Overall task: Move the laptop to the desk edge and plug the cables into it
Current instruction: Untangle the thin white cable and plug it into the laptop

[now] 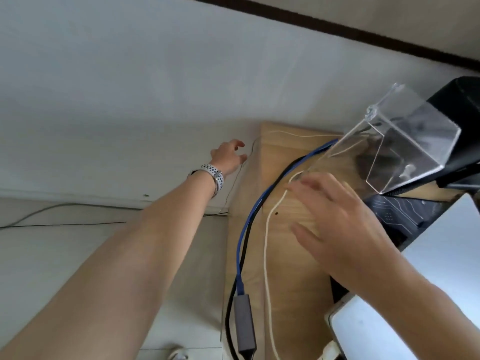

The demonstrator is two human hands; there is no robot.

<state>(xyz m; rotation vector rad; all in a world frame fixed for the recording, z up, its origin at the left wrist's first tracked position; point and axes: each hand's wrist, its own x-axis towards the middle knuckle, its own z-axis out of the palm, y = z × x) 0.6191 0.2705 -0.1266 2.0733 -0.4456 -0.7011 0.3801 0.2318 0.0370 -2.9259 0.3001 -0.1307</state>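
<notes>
A silver laptop [368, 331] lies at the lower right of the wooden desk [293, 268]. A white cable [267, 245], a blue cable [242, 235] ending in a grey adapter [244, 323], and a black cable [231, 302] run along the desk's left side. My right hand [337, 224] hovers over the desk with fingers spread, its fingertips close to the white cable, holding nothing. My left hand [228, 157], with a watch on the wrist, reaches past the desk's far left corner toward a thin dark wire [235, 183] against the wall, fingers apart.
A clear plastic box [405, 141] stands at the desk's back right, in front of a black object [462, 105]. A dark patterned mat [400, 211] lies beneath it. A white wall lies beyond the desk, pale floor on the left.
</notes>
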